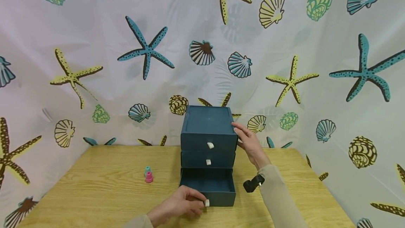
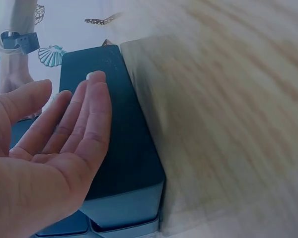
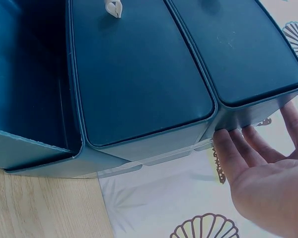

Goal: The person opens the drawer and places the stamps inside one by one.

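A dark blue set of three stacked drawers (image 1: 209,119) stands on the table, each front with a white pull tab. Its bottom drawer (image 1: 223,199) is pulled out and its visible inside holds nothing; the upper two are closed. My left hand (image 1: 180,202) is at the front of that drawer, fingertips beside its white tab (image 1: 207,202). In the left wrist view the fingers (image 2: 97,114) are nearly straight and the thumb stands apart. My right hand (image 1: 251,147) rests against the right side of the top unit, fingertips (image 3: 222,136) touching its side wall.
Left of the drawers, a small pink cone-like piece (image 1: 149,177) stands in front of a teal one (image 1: 147,170) on the wooden table (image 1: 110,185). A white cloth (image 1: 104,27) with starfish and shells hangs behind and at the sides. A black device sits on the right wrist.
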A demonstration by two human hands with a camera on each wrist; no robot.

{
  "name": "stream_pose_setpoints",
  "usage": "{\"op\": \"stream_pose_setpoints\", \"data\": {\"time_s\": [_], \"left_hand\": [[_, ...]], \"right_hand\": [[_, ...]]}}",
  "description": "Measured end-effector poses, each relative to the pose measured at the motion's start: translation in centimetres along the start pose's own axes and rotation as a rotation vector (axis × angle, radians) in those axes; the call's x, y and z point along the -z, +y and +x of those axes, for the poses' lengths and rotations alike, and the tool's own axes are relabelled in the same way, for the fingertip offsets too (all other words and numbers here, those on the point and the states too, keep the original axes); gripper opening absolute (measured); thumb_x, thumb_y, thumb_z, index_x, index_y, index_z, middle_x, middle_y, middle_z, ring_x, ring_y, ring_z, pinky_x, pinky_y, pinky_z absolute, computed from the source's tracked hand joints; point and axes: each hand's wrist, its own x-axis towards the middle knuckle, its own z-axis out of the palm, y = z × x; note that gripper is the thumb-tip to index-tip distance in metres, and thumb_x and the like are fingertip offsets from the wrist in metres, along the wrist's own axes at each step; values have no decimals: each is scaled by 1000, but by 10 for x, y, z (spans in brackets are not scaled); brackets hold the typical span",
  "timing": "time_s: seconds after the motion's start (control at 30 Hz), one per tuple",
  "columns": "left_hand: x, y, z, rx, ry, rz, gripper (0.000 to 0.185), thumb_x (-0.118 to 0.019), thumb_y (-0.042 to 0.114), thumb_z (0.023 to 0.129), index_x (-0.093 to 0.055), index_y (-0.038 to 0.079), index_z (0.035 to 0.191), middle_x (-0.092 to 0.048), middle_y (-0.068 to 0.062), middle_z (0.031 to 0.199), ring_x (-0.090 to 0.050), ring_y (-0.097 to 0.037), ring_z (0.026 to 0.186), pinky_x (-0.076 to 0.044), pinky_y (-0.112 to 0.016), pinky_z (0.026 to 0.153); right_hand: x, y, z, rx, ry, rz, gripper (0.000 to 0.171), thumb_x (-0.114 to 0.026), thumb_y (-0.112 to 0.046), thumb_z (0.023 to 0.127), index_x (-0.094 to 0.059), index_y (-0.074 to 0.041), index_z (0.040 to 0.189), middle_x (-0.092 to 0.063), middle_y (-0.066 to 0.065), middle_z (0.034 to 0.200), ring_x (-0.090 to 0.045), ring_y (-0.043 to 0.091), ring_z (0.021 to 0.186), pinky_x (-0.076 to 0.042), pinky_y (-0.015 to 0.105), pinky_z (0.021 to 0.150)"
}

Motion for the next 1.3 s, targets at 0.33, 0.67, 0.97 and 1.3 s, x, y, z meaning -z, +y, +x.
{"op": "stream_pose_setpoints", "data": {"time_s": [0.33, 0.67, 0.97, 1.3], "left_hand": [[17, 7, -2, -92, 21, -76, 32, -64, 19, 96, -67, -8, 115, -74, -17, 100, -73, -23, 86, -60, -39, 78], [36, 17, -7, -97, 86, -88, 39, -64, 30, 96, -67, -3, 115, -75, -7, 95, -72, -19, 82, -60, -34, 75], [63, 14, -4, -127, 134, -100, 39, -63, 31, 96, -67, -1, 118, -74, -2, 95, -69, -14, 81, -57, -30, 74], [101, 4, -1, -128, 190, -67, 41, -63, 33, 96, -67, 0, 119, -74, 0, 98, -70, -19, 90, -57, -32, 76]], "right_hand": [[0, 1, 1, -11, 0, -10, 42, -49, -33, 104, -51, -20, 144, -31, 4, 159, -27, 31, 148, -29, 54, 117], [-2, -3, -2, -7, -1, -13, 42, -50, -33, 104, -51, -21, 144, -32, 4, 158, -29, 31, 148, -30, 53, 117], [-1, -2, 0, 0, 3, -19, 41, -50, -34, 104, -52, -21, 143, -32, 4, 158, -29, 31, 147, -30, 53, 116], [0, 1, 1, -10, 14, -17, 41, -50, -34, 103, -52, -23, 143, -31, 3, 159, -27, 31, 148, -31, 52, 116]]}}
